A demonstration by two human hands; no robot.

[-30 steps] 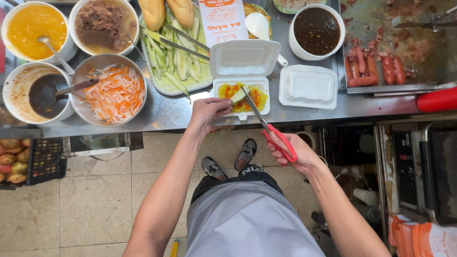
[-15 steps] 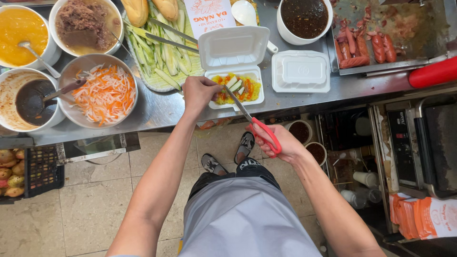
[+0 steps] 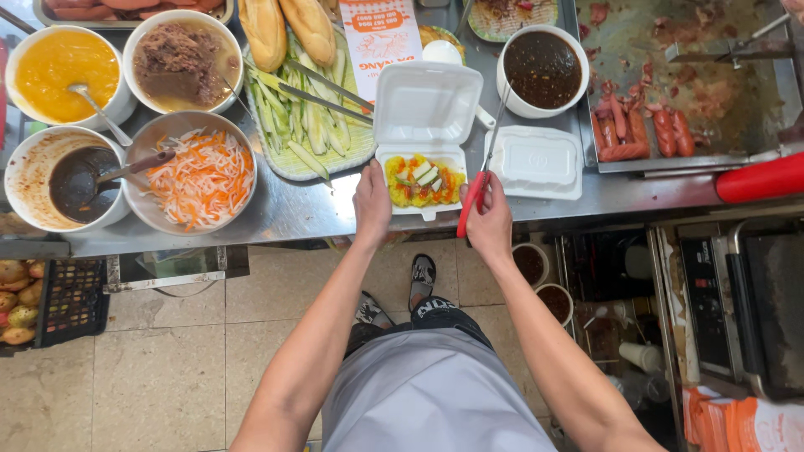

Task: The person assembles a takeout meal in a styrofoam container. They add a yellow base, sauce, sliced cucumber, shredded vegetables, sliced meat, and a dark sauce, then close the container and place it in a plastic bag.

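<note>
White foam clamshell box (image 3: 425, 109), lid open and tilted back, sits at near tabletop edge, centre. Tray holds yellow-orange food topped with pale slices. Red-handled tongs (image 3: 479, 172) stand just right of it, tips pointing far.

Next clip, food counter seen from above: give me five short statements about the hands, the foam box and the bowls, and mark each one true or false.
1. The right hand holds red-handled scissors. True.
2. The white foam box is closed. False: its lid stands open and yellow food with pale slices lies inside.
3. The left hand rests at the left edge of the box. True.
4. The left hand holds the spoon in the dark sauce bowl. False: that spoon lies unattended, far from the hand.
5. The bowl of shredded carrot and white radish sits to the right of the box. False: it sits to the left.
</note>
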